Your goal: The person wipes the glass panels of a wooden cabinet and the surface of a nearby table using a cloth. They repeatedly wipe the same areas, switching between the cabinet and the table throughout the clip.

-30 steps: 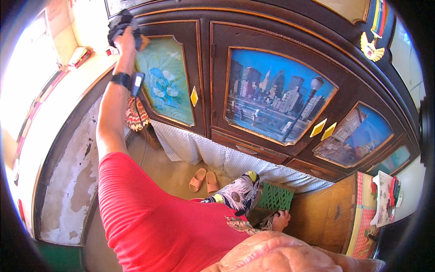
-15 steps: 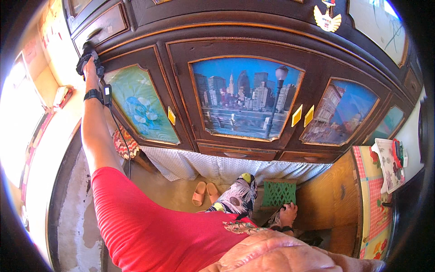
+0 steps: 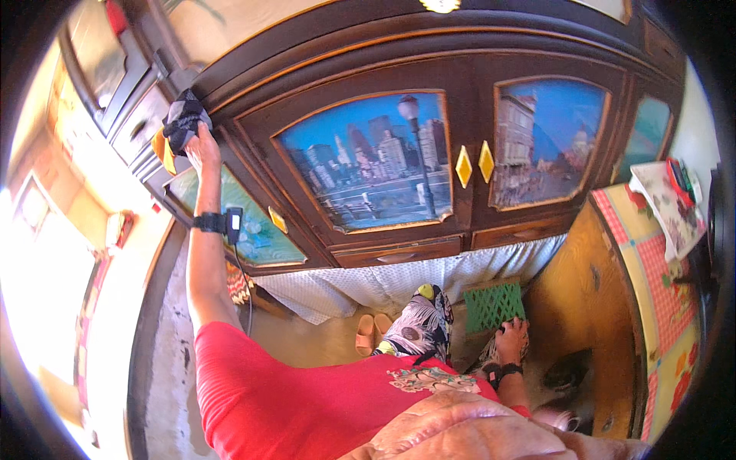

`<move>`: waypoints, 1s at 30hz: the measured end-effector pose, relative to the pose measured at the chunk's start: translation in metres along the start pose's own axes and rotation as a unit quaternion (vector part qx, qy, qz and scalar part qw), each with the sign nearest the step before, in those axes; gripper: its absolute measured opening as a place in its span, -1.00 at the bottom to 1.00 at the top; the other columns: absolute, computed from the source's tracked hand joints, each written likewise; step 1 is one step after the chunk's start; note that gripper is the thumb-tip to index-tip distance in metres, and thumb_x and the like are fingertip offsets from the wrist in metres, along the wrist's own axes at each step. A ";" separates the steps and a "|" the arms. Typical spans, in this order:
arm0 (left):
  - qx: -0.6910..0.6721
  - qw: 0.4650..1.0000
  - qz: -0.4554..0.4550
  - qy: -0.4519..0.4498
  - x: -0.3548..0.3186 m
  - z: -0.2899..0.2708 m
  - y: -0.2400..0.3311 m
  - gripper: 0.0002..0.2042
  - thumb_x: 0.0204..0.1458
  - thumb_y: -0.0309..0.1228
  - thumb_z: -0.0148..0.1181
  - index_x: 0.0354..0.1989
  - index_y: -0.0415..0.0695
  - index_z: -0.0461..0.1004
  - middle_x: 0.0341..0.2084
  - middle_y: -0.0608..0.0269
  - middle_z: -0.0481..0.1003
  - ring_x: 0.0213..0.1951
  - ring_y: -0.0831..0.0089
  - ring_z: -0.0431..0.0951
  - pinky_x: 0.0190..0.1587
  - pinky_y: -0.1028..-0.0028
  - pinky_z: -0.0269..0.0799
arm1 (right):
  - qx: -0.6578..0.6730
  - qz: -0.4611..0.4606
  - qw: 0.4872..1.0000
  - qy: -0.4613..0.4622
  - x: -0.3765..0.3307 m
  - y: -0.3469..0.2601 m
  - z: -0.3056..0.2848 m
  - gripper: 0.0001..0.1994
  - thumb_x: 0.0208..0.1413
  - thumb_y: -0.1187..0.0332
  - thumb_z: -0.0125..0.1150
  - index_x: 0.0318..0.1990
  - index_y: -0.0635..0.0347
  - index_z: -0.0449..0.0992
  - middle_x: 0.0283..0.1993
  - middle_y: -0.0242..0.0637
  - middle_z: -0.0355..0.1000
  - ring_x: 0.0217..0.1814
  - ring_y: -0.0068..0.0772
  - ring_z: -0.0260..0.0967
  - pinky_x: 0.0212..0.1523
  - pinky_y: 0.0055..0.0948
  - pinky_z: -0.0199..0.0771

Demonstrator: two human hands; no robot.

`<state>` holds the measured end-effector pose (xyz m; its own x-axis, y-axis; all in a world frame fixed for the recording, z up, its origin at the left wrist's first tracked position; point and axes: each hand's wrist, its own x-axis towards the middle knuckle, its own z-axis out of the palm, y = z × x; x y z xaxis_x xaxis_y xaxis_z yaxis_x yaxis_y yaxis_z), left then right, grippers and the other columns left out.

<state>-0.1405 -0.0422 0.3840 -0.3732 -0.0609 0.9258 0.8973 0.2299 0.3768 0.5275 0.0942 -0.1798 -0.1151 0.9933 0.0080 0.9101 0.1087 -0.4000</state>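
Note:
My left hand (image 3: pixel 201 149) reaches far out to the upper left, closed on a bunched dark checked cloth (image 3: pixel 184 121) with a yellow-orange part (image 3: pixel 163 152) hanging below it. The cloth presses against the dark wooden cabinet (image 3: pixel 345 69), at the ledge beside a left-hand drawer. A black strap with a small box (image 3: pixel 234 224) and a cable sits on my left wrist. My right hand (image 3: pixel 512 339) rests low on my patterned trouser leg, near a green woven stool seat (image 3: pixel 492 305). Its fingers are spread and hold nothing.
Cabinet doors carry a skyline picture (image 3: pixel 372 165) and a street picture (image 3: pixel 548 146), with yellow diamond handles (image 3: pixel 463 167). Below hangs a white dotted curtain (image 3: pixel 337 287). Orange slippers (image 3: pixel 366 334) lie on the floor. At right, a table with a checked cover (image 3: pixel 650 264) bears a floral tray (image 3: pixel 665 207).
My view has turned and shifted left, so the cabinet appears tilted. My left hand has moved along the cabinet ledge with the cloth, which now shows more fully.

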 end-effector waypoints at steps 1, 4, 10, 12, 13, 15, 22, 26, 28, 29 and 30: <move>-0.026 0.998 0.064 -0.003 -0.010 0.006 0.020 -0.48 0.16 -0.07 0.00 0.07 -0.29 0.48 0.09 -0.31 0.44 0.15 -0.13 0.42 0.21 0.09 0.23 | 0.005 0.003 1.000 -0.002 -0.001 -0.001 -0.002 -0.72 0.06 0.26 0.26 -0.07 0.07 0.60 0.35 -0.23 0.19 0.48 0.06 -0.06 0.33 0.29 0.05; 0.135 0.984 0.079 -0.086 -0.035 0.028 0.065 -0.49 0.15 -0.06 0.05 0.05 -0.28 0.51 0.08 -0.24 0.46 0.14 -0.13 0.42 0.22 0.04 0.24 | 0.009 0.004 1.000 -0.019 -0.001 0.000 -0.005 -0.69 0.06 0.26 0.27 -0.02 0.08 0.58 0.36 -0.21 0.18 0.49 0.09 -0.08 0.35 0.34 -0.01; 0.040 0.959 0.273 -0.064 -0.082 0.071 0.150 -0.54 0.10 -0.30 0.19 0.17 -0.18 0.41 0.11 -0.07 0.45 0.15 -0.09 0.41 0.23 0.07 0.25 | 0.001 0.004 1.000 -0.021 -0.004 0.004 -0.009 -0.68 0.08 0.25 0.26 -0.01 0.08 0.58 0.38 -0.20 0.15 0.50 0.11 -0.10 0.33 0.38 -0.01; 0.013 0.954 0.287 -0.081 -0.090 0.077 0.174 -0.58 0.13 -0.31 0.15 0.17 -0.14 0.41 0.10 -0.05 0.46 0.16 -0.09 0.40 0.22 0.08 0.28 | 0.000 0.009 1.000 -0.029 -0.006 0.004 -0.010 -0.67 0.07 0.25 0.25 0.00 0.09 0.57 0.42 -0.20 0.11 0.51 0.13 -0.12 0.32 0.41 -0.01; 0.023 0.949 0.297 -0.104 -0.091 0.081 0.187 -0.60 0.15 -0.32 0.13 0.16 -0.14 0.41 0.11 -0.05 0.45 0.17 -0.09 0.39 0.23 0.06 0.27 | -0.001 0.013 1.000 -0.027 -0.007 0.004 -0.011 -0.67 0.07 0.25 0.25 0.00 0.09 0.57 0.44 -0.20 0.09 0.51 0.14 -0.13 0.31 0.42 -0.01; 0.033 0.929 0.359 -0.082 -0.100 0.090 0.212 -0.60 0.15 -0.35 0.12 0.17 -0.13 0.40 0.12 -0.04 0.44 0.18 -0.09 0.38 0.25 0.05 0.24 | 0.016 0.021 0.999 -0.030 -0.009 0.005 -0.014 -0.65 0.06 0.25 0.25 0.02 0.08 0.57 0.46 -0.20 0.07 0.53 0.15 -0.16 0.30 0.44 -0.02; -0.032 0.895 0.439 -0.073 -0.127 0.119 0.306 -0.63 0.09 -0.43 0.16 0.12 0.00 0.46 0.09 0.07 0.47 0.18 -0.02 0.39 0.25 0.08 0.23 | 0.052 0.032 0.998 -0.019 -0.020 0.021 -0.029 -0.63 0.06 0.25 0.24 0.05 0.07 0.55 0.46 -0.13 0.08 0.55 0.15 -0.19 0.30 0.46 -0.02; -0.098 0.876 0.464 -0.083 -0.140 0.131 0.360 -0.65 0.07 -0.47 0.20 0.06 0.05 0.50 0.04 0.17 0.50 0.15 0.03 0.42 0.27 0.12 0.23 | 0.069 0.047 0.996 0.011 -0.027 0.030 -0.035 -0.65 0.07 0.26 0.26 0.03 0.10 0.55 0.48 -0.13 0.05 0.55 0.16 -0.21 0.31 0.47 -0.03; -0.120 0.871 0.468 -0.088 -0.146 0.137 0.379 -0.69 0.08 -0.48 0.19 0.03 0.03 0.52 0.01 0.24 0.53 0.14 0.12 0.44 0.25 0.18 0.27 | 0.084 0.054 0.995 0.012 -0.029 0.034 -0.038 -0.66 0.08 0.27 0.27 0.02 0.11 0.56 0.48 -0.13 0.05 0.53 0.16 -0.19 0.33 0.48 -0.06; -0.126 0.868 0.471 -0.091 -0.149 0.142 0.390 -0.69 0.09 -0.48 0.18 0.03 0.01 0.52 0.01 0.25 0.53 0.14 0.15 0.45 0.25 0.19 0.29 | 0.089 0.055 0.994 0.018 -0.030 0.037 -0.040 -0.67 0.08 0.27 0.28 0.02 0.11 0.56 0.47 -0.13 0.06 0.53 0.16 -0.18 0.33 0.47 -0.07; -0.131 0.866 0.474 -0.094 -0.151 0.150 0.401 -0.70 0.09 -0.48 0.17 0.03 0.00 0.52 0.01 0.26 0.53 0.14 0.17 0.45 0.24 0.21 0.30 | 0.094 0.055 0.994 0.023 -0.032 0.039 -0.041 -0.67 0.08 0.28 0.28 0.01 0.11 0.56 0.47 -0.13 0.06 0.53 0.16 -0.18 0.34 0.47 -0.08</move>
<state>0.2404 0.2045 0.3904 0.5505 0.1997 0.8106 0.8348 -0.1398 -0.5325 0.5827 0.0682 -0.1575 0.0026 1.0000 -0.0043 0.8253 -0.0046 -0.5646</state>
